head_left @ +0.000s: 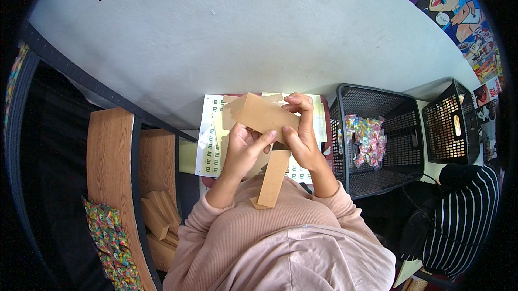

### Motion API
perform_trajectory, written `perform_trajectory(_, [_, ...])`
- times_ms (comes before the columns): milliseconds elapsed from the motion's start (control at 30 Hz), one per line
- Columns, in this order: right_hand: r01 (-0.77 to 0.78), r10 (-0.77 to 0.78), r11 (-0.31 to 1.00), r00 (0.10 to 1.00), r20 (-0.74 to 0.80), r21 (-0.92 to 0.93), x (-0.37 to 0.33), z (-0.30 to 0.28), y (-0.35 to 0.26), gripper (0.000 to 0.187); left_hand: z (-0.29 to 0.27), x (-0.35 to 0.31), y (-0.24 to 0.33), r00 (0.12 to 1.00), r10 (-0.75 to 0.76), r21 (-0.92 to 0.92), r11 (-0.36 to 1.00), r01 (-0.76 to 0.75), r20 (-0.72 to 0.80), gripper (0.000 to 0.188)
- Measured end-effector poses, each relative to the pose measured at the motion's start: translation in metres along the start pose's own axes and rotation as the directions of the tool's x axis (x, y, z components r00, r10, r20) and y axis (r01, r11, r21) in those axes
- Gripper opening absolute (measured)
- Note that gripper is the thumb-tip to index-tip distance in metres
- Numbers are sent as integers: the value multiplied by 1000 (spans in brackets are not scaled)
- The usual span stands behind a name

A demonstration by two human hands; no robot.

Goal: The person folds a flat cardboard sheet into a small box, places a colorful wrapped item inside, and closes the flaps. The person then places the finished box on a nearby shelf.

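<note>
Between my two hands is a brown cardboard box [261, 113], partly folded, with flaps standing out at its far left side. My left hand [248, 148] grips its near edge, the thumb pointing right. My right hand [302, 129] holds the right end, its thumb on the near face and its fingers curled over the far side. A long narrow cardboard panel [274, 177] hangs down toward my chest, with a small folded flap at its lower end. Where it joins the box is hidden by my fingers. Sheets with rows of printed labels [211, 150] lie beneath.
At the right stands a black plastic basket [377, 177] holding small colourful wrapped packets [367, 141]. Beyond it is a smaller black basket [450, 148]. Left, wooden shelves [110, 156] carry folded cardboard boxes [161, 212] and bags of colourful sweets [108, 237]. A white wall [248, 32] rises ahead.
</note>
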State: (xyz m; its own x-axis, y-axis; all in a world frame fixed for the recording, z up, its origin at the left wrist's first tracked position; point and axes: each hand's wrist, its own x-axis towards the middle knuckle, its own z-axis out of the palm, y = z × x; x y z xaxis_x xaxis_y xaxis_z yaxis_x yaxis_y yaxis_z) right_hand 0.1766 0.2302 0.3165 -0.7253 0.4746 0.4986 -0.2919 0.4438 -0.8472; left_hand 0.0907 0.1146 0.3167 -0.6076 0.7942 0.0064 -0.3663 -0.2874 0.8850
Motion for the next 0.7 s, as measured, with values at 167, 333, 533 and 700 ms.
perform_trajectory(167, [107, -106, 980, 994, 17, -166, 11, -8, -14, 45, -6, 15, 22, 979, 75, 159, 982, -106, 191, 32])
perform_trajectory(333, [169, -168, 953, 985, 28, -251, 39, -30, -26, 39, -6, 31, 55, 941, -120, 224, 973, 48, 316, 33])
perform_trajectory(533, [297, -275, 908, 955, 116, -295, 68, -27, -41, 41, -12, 56, 79, 859, -215, 452, 892, -20, 464, 34])
perform_trajectory(700, [453, -378, 825, 887, 266, -339, 65, -30, -38, 40, -17, 51, 106, 740, -465, 765, 635, -102, 485, 33])
